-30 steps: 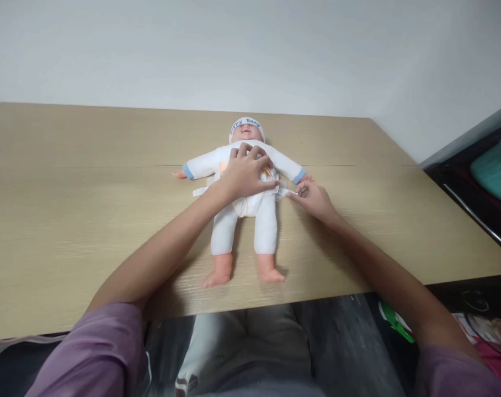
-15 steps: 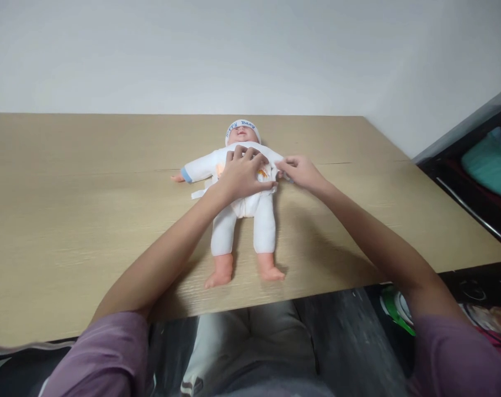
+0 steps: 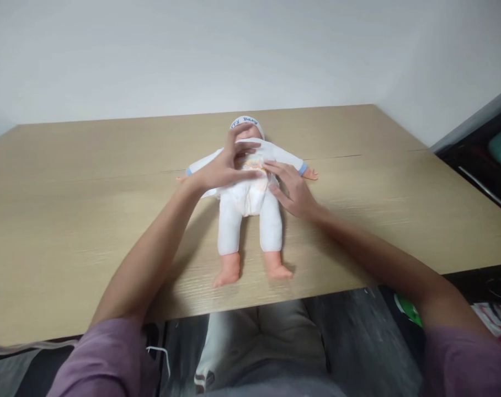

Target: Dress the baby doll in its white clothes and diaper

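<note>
Doll on back, prob. for diaper access; L hand wide over doll's middle; R hand, fingers apart, at doll's side, prob. steadying diaper.

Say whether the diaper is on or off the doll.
On: the diaper spans the front of the doll, from belly to between the legs.

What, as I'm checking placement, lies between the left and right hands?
In the head view, the doll's diaper front lies between the left hand and right hand.

2 purple sleeves, pale grey trousers
</note>
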`<state>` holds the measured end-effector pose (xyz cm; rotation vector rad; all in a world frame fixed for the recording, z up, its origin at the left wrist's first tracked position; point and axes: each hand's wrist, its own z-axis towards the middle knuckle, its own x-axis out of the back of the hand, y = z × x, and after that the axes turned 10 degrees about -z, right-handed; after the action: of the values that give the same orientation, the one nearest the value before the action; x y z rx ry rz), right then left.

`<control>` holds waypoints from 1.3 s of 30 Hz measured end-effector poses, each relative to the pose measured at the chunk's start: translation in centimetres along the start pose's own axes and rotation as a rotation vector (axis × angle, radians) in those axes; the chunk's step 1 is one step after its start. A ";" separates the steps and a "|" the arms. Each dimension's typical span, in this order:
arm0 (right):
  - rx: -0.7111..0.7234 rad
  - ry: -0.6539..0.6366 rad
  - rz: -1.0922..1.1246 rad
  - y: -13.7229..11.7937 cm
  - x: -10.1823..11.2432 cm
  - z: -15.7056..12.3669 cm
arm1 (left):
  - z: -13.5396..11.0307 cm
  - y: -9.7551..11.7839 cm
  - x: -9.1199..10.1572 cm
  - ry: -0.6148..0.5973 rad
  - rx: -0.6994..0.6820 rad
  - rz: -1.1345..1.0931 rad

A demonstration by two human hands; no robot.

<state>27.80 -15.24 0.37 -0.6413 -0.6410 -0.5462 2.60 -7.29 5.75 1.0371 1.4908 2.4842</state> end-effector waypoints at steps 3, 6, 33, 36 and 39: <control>0.064 -0.062 0.020 0.5 -0.3 -0.2 | -2.5 -1.5 1.2 0.175 -0.026 -0.115; 0.086 -0.063 0.026 0.9 -0.6 0.2 | -6.1 -3.2 1.6 0.305 0.038 -0.028; -0.094 -0.265 -0.094 -4.0 -4.4 10.5 | -3.9 -2.1 1.8 0.357 0.305 -0.331; -0.095 -0.257 -0.028 -3.8 -4.1 10.3 | -2.4 -1.7 0.2 0.348 0.292 -0.354; -0.179 -0.225 -0.064 -3.6 -4.2 10.2 | -2.3 -2.0 -0.4 0.344 0.244 -0.379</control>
<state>18.94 -9.54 5.22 -0.8613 -0.8325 -0.6004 1.05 -8.16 3.21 0.3024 1.9101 2.3246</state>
